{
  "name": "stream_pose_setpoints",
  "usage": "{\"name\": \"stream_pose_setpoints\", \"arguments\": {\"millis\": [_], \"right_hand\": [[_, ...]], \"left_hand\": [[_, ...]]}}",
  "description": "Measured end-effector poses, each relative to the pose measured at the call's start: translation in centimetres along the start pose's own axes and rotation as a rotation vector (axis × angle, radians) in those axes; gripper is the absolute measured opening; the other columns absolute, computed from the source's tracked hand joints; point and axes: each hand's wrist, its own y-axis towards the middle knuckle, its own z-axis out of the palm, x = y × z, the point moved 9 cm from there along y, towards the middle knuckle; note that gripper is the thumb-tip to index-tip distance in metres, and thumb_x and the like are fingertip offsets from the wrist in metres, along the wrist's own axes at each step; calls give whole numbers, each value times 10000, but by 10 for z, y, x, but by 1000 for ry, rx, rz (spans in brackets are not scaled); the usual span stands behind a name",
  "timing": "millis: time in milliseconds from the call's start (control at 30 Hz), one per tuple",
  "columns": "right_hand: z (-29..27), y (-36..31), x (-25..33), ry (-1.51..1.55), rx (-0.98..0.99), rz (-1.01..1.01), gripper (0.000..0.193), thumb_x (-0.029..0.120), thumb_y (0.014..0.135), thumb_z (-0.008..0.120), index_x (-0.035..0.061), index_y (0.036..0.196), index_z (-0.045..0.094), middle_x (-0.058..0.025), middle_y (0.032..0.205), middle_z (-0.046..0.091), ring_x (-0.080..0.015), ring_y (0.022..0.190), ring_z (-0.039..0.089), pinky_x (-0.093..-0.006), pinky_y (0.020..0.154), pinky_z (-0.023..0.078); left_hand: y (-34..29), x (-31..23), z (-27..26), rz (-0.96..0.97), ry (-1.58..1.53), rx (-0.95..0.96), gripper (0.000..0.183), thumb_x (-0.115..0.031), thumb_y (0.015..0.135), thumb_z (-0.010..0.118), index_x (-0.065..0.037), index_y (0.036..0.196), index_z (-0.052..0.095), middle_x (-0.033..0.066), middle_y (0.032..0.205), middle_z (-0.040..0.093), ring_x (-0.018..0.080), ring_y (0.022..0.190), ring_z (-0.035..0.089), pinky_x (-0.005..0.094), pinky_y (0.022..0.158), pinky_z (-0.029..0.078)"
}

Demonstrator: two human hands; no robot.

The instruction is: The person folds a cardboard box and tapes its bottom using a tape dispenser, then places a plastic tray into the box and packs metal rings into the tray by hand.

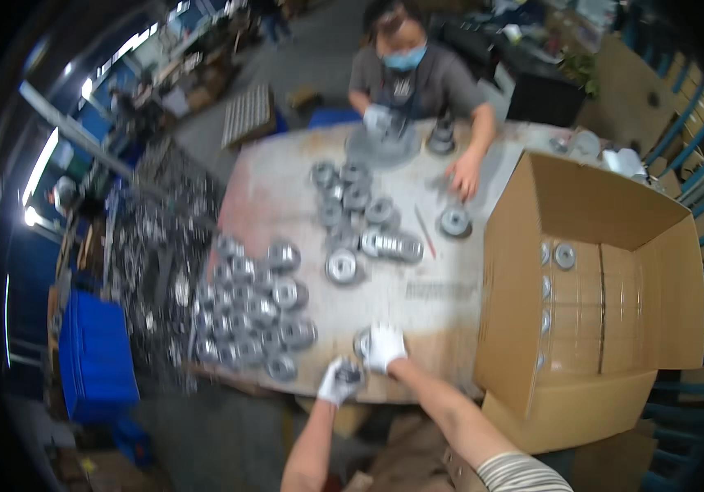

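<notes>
At the table's near edge my left hand [338, 384], in a white glove, is closed around a small dark metal part [349, 373]. Just beyond it, my white-gloved right hand [385, 348] rests on the right side of a round grey metal part [362, 343]. The fingers of that hand are blurred and partly hidden, so its grip is unclear. Many similar round metal parts [260, 307] stand close together to the left of my hands. A further group of metal parts [356, 197] sits mid-table, with a ringed part [341, 266] at its near end and a lying stack [393, 245] beside it.
An open cardboard box [509, 287] at the right holds several round parts [564, 256]. Across the worn table [442, 328], a masked co-worker [417, 74] reaches toward a round part [454, 220]. A thin red stick [425, 232] lies mid-table. A blue bin [96, 357] stands left.
</notes>
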Motion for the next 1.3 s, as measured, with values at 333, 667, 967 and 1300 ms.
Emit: {"name": "stream_pose_setpoints", "arguments": {"millis": [333,667,967,1300], "right_hand": [[9,1,-48,-20,6,-52,570,222,631,768,39,1127,556,-189,1122,596,-353,1096,572,-443,952,473],[7,6,-61,38,60,-107,643,294,601,796,45,1141,551,-192,1118,604,-359,1094,579,-440,963,478],[-12,7,-69,165,44,-23,671,351,607,799,51,1157,560,-216,1114,628,-381,1057,602,-440,943,498],[40,-81,-72,893,-77,390,960,473,579,903,-14,1303,503,-233,1216,625,-304,1138,612,-386,981,481]], "left_hand": [[29,14,55,-149,623,15,335,-284,868,691,-64,1117,646,120,1005,706,277,907,684,488,854,558],[26,15,53,-310,296,23,527,-348,848,694,-61,1269,558,148,1229,627,334,1124,606,560,962,493],[29,17,60,-262,291,5,680,-419,786,728,-84,1337,512,131,1309,575,328,1183,562,571,958,487],[-60,27,66,-203,-274,-60,794,-653,790,608,-53,1302,518,214,1285,545,386,1170,523,572,947,436]]}}
